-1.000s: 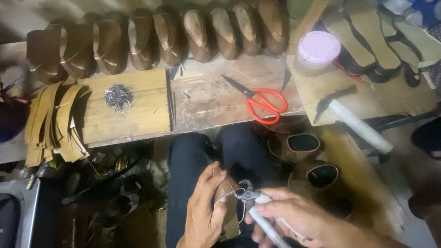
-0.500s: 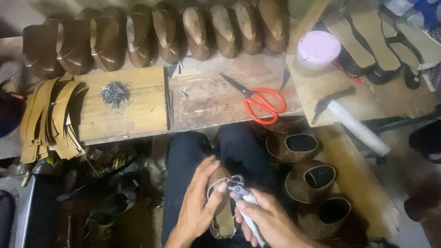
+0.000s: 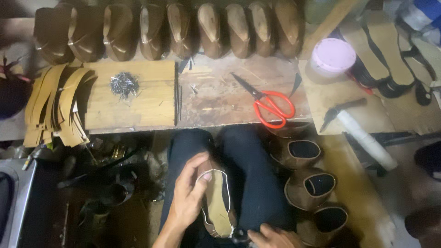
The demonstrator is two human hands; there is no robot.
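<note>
On the lap, between the dark-trousered knees, a tan shoe on its last (image 3: 217, 204) is being held sole-up, the pale insole facing the camera. It is being gripped along its left edge by the left hand (image 3: 189, 198), fingers curled over the rim near the toe end. At the bottom edge the right hand (image 3: 271, 238) is being kept at the heel; only its knuckles are showing, so whether it is clenched on a tool cannot be told. A dark tool tip (image 3: 239, 236) is just being glimpsed beside it.

Judged from this, the lasting step is in hand: the upper is being drawn over the insole edge. The next move is calling for the shoe to be steadied while the margin is pulled and fixed, probably with a tack.

On the desk (image 3: 220, 98) above, a heap of small tacks (image 3: 124, 84) is lying on a wooden board (image 3: 151, 108), red-handled scissors (image 3: 271, 103) are resting well apart, and a hammer (image 3: 358, 131) is lying to the right. Finished shoes (image 3: 303, 154) are standing beside the right knee.
</note>
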